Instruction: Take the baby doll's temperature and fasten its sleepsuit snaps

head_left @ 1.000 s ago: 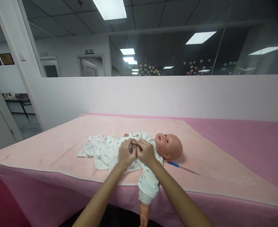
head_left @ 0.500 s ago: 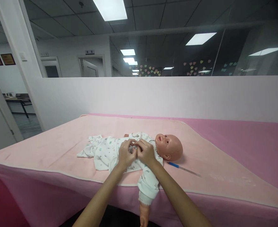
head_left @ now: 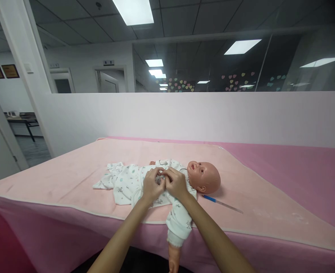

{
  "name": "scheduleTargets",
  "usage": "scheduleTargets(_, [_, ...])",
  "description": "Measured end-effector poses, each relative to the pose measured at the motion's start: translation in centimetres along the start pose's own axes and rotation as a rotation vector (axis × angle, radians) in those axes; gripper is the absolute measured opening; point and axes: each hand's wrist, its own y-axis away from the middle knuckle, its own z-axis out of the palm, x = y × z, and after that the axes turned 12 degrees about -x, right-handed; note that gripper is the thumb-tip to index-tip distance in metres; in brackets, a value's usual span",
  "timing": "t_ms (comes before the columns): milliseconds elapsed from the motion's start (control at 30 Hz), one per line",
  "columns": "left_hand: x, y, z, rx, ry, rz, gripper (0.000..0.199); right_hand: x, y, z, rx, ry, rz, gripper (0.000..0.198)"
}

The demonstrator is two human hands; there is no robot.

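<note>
A baby doll [head_left: 208, 177] lies on its back, head to the right, dressed in white patterned baby clothes [head_left: 126, 184]. Over its chest, my left hand [head_left: 153, 184] and my right hand [head_left: 175, 183] meet, fingers bent and pinched together on the front of the clothes. The cloth right between the fingertips is mostly hidden by my hands. One doll arm in a white sleeve [head_left: 178, 223] hangs over the table's near edge, beside my right forearm. The other doll hand [head_left: 152, 163] shows just behind the body.
A thin stick with a blue end [head_left: 209, 198], perhaps a thermometer, lies right of the doll's shoulder. A peach pad [head_left: 70, 170] covers the table over a pink cloth [head_left: 312, 167]. Behind stands a white half wall [head_left: 198, 117] with glass above.
</note>
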Motion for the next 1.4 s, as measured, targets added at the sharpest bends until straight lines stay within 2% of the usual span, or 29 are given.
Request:
scheduleTargets(800, [0.19, 0.0, -0.06, 0.018, 0.068, -0.002, 0.03, -0.02, 0.05, -0.04, 0.016, -0.019, -0.013, 0.023])
scheduleTargets(933, [0.31, 0.01, -0.05, 0.033, -0.028, -0.043, 0.027, 0.0, 0.0, 0.01, 0.035, -0.059, -0.003, 0.024])
scheduleTargets(1100, [0.32, 0.0, 0.04, 0.036, -0.191, -0.056, 0.012, -0.11, -0.04, -0.01, 0.034, -0.082, -0.007, 0.024])
scheduleTargets(1400, [0.22, 0.02, 0.11, 0.058, -0.202, -0.048, 0.008, -0.36, 0.07, -0.39, 0.026, -0.025, -0.007, 0.024])
